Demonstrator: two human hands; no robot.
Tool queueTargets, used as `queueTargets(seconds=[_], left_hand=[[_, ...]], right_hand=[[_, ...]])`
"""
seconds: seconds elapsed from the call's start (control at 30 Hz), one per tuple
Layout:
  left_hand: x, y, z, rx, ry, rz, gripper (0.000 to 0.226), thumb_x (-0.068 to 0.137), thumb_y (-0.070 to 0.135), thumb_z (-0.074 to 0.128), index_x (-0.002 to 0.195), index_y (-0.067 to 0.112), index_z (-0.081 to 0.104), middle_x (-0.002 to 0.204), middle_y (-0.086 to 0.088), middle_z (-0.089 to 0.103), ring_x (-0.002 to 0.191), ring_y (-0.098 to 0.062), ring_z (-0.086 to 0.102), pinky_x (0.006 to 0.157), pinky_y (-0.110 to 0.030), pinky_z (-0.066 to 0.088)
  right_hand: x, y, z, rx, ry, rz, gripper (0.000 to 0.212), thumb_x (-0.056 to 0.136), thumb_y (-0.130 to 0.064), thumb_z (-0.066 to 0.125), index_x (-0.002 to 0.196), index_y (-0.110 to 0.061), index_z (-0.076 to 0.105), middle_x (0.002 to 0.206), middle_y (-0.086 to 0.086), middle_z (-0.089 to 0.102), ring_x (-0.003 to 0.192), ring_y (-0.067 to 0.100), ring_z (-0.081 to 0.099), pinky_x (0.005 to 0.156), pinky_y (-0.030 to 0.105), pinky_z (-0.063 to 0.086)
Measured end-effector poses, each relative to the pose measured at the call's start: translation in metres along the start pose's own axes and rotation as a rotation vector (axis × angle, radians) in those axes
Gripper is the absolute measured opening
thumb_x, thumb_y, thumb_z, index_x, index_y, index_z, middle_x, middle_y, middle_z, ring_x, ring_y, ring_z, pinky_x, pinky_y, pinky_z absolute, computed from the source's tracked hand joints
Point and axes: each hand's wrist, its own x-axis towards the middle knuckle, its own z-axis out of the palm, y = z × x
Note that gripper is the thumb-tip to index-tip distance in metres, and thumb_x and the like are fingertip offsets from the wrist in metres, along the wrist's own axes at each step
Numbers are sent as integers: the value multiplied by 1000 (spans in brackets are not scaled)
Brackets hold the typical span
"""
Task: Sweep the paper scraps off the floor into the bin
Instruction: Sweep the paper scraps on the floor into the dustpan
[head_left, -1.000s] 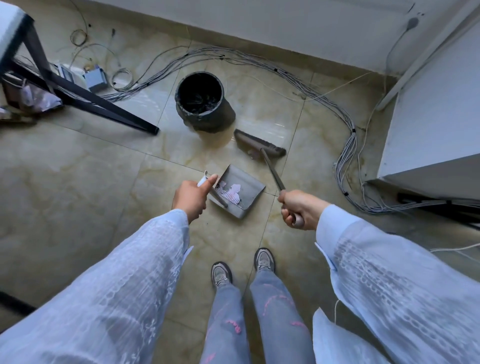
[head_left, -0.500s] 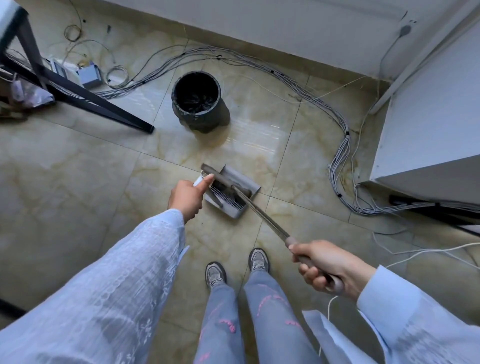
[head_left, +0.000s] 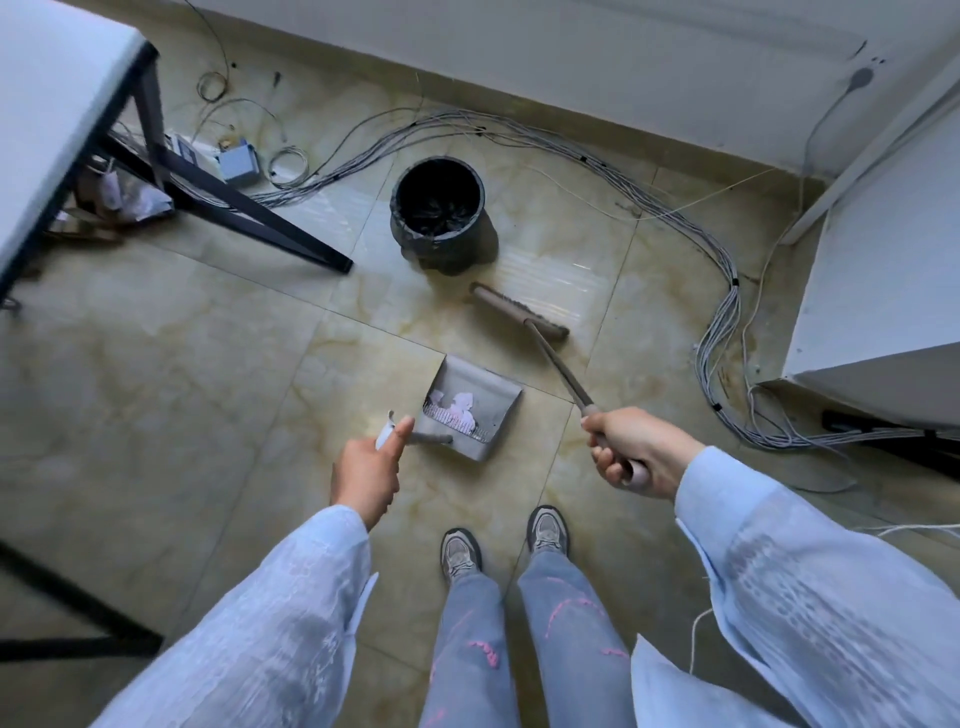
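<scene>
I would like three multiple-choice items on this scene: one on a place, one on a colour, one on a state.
1. Where are the paper scraps?
A. in the dustpan
B. in the bin
C. under the table

2. What colour is the bin?
A. white
B. black
C. red

3. What does the right hand hold?
A. nothing
B. a cable
C. the broom handle

Answers: 1 A, pale scraps lie in the pan; 2 B, bin and liner are dark; 3 C, the fingers wrap the handle.
</scene>
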Motion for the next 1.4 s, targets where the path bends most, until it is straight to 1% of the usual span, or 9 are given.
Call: queueTargets(seconds=[0.2, 0.57, 0.63, 0.73, 0.9, 1.0, 1.07, 1.17, 1.4], left_hand=[[-8, -63, -42, -119, 77, -114, 56, 86, 50, 64, 50, 13, 43, 36, 0, 39, 40, -19, 36, 43, -22, 30], [-9, -120, -70, -240, 123, -235, 55, 86, 51, 62, 53, 11, 45, 37, -1, 41, 37, -20, 36, 43, -22, 31], [-11, -127, -71, -251, 119, -241, 55, 86, 52, 62, 55, 12, 42, 43, -6, 42, 35, -20, 36, 43, -22, 31], [-14, -130, -78, -254, 123, -241, 53, 85, 54, 62, 59, 13, 41, 49, -8, 42, 34, -20, 36, 42, -22, 31], [-13, -125, -100, -297, 137, -243, 56, 83, 56, 63, 56, 11, 44, 43, -7, 44, 38, -21, 36, 45, -24, 33], [-13, -109, -116, -319, 140, -213, 57, 83, 55, 64, 53, 11, 44, 39, -5, 43, 38, -20, 35, 44, -23, 32], [-16, -87, -132, -314, 123, -156, 56, 85, 54, 63, 52, 12, 44, 37, -4, 42, 35, -20, 34, 42, -22, 31], [-20, -46, -159, -270, 114, -58, 57, 86, 54, 61, 51, 12, 43, 35, -2, 42, 33, -20, 35, 41, -22, 30], [-23, 37, -193, -147, 103, 152, 59, 86, 55, 61, 49, 13, 44, 38, -4, 47, 37, -23, 41, 47, -27, 37]], right_hand=[[13, -2, 53, -94, -12, 15, 20, 99, -16, 31, 81, -18, 39, 61, 1, 32, 15, 3, 30, 26, 5, 24], [-10, 82, 143, -484, -135, 163, 29, 97, -27, 26, 69, -20, 31, 47, -1, 32, 17, 6, 26, 35, -1, 15], [-15, 92, 143, -485, -123, 184, 29, 94, -33, 33, 67, -21, 33, 37, -6, 33, 22, 5, 27, 38, 5, 12], [-25, 99, 137, -471, -133, 194, 23, 89, -36, 40, 70, -23, 36, 38, -9, 34, 32, 5, 27, 44, 13, 9], [-57, 104, 129, -432, -96, 160, 22, 91, -42, 42, 92, -22, 51, 40, -8, 36, 36, 6, 28, 49, 17, 9], [-72, 92, 129, -307, -79, 127, 35, 96, -36, 43, 124, -20, 55, 40, -6, 36, 28, 3, 29, 34, 8, 14], [-88, 76, 129, -195, -94, 100, 17, 98, -29, 43, 103, -23, 59, 37, -5, 36, 22, 2, 29, 27, 5, 17], [-107, 54, 129, -88, -96, 49, 29, 100, -25, 41, 72, -18, 43, 32, -4, 34, 18, 2, 29, 24, 4, 17], [-134, 4, 120, 115, -109, -89, 25, 100, -17, 37, 75, -16, 40, 35, -2, 34, 19, 4, 32, 25, 5, 22]])
